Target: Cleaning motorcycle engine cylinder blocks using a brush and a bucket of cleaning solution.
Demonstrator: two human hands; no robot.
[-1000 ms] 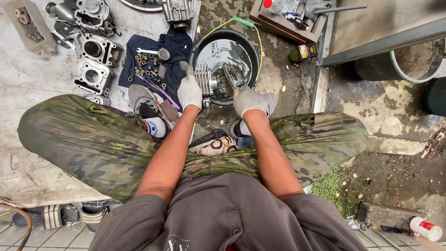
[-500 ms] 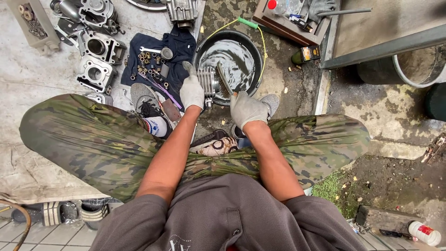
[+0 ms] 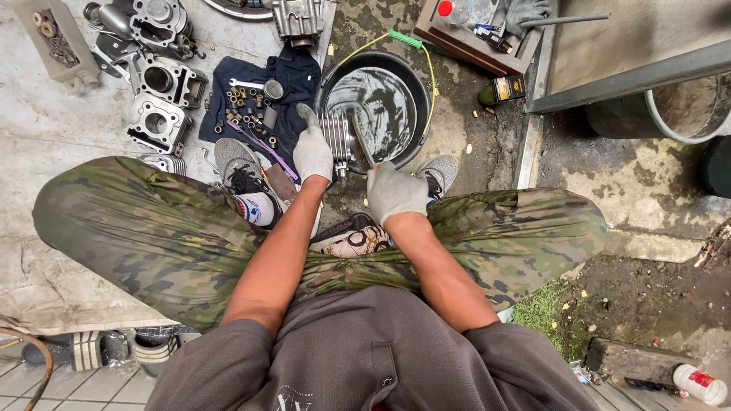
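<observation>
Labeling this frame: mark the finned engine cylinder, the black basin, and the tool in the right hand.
finned engine cylinder (image 3: 337, 137), head view, on its metal fins beside the left glove.
black basin (image 3: 417, 80), head view, on its right rim.
tool (image 3: 362, 143), head view, on its shaft above the right glove.

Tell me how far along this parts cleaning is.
Done, by the look of it: the engine is stripped, with metal casings on the ground and bolts spread over a dark cloth. In hand: the left hand steadies a finned cylinder at the black basin while the right hand holds a thin tool. Left: the casings look untouched.
</observation>
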